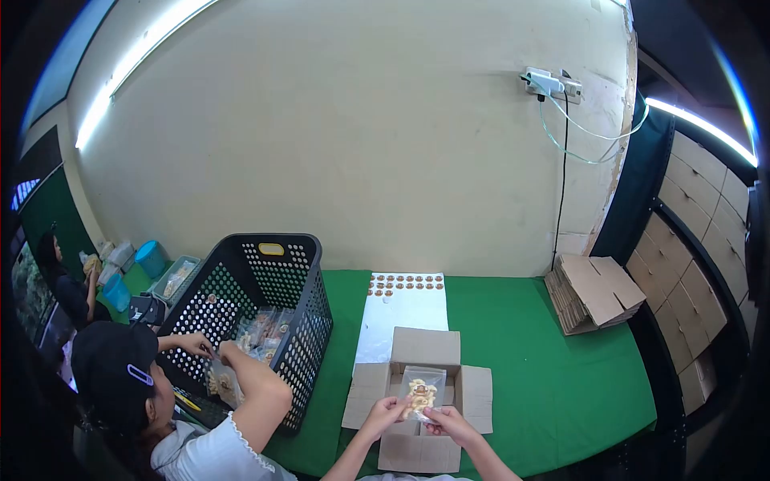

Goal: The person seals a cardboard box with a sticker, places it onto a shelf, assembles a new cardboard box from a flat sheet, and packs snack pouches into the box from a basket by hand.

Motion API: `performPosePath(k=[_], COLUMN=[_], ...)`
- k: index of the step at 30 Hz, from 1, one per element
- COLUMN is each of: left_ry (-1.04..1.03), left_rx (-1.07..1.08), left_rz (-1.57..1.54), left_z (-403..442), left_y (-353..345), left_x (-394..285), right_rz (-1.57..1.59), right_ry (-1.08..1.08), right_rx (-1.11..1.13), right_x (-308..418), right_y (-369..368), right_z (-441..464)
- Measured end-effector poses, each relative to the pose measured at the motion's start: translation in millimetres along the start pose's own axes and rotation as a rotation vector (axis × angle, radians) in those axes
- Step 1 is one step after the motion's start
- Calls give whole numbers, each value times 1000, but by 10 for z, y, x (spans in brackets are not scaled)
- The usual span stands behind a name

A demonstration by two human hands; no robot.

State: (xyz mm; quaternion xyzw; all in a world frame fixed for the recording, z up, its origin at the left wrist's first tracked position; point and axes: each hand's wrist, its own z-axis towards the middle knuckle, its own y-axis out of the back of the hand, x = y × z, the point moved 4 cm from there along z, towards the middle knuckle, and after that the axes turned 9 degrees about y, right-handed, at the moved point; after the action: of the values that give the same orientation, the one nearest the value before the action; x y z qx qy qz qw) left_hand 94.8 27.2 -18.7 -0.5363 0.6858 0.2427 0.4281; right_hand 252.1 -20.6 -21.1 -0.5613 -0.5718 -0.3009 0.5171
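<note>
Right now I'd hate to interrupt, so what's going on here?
The person's left hand and right hand hold a clear plastic packet of pale pieces over an open brown cardboard box. Behind it, a white sheet with round brown stickers lies on the green-covered table. To the left, a black-capped co-worker reaches into a black perforated plastic basket of packets.

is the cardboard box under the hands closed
No, the cardboard box has its flaps folded outward, open beneath the clear bag that the left hand and right hand hold.
</note>
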Motion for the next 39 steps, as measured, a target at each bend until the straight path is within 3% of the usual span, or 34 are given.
performPosePath(k=[2,5,11,17,23,29,33,39], left_ry=[144,183,66,197,43,182,2,-58], left_rx=[59,178,94,202,177,273,114,199], left_rz=[-117,121,103,-40,89,-310,-79,160], left_z=[-86,-79,-10,-83,57,-24,100,-192], left_y=[-18,49,43,-118,-62,-111,-17,-174], left_x=[-49,45,144,145,245,137,197,70], right_rz=[126,215,192,170,153,-9,14,130], right_ry=[-15,-24,-77,-22,-52,1,-6,185], right_rx=[-55,-87,-108,-115,-73,34,100,-391], right_x=[-51,-127,-132,-150,-169,-184,-170,-48], right_y=[-12,-17,-1,60,8,2,-104,75], right_z=[-6,-8,-25,-15,-33,-35,-73,10])
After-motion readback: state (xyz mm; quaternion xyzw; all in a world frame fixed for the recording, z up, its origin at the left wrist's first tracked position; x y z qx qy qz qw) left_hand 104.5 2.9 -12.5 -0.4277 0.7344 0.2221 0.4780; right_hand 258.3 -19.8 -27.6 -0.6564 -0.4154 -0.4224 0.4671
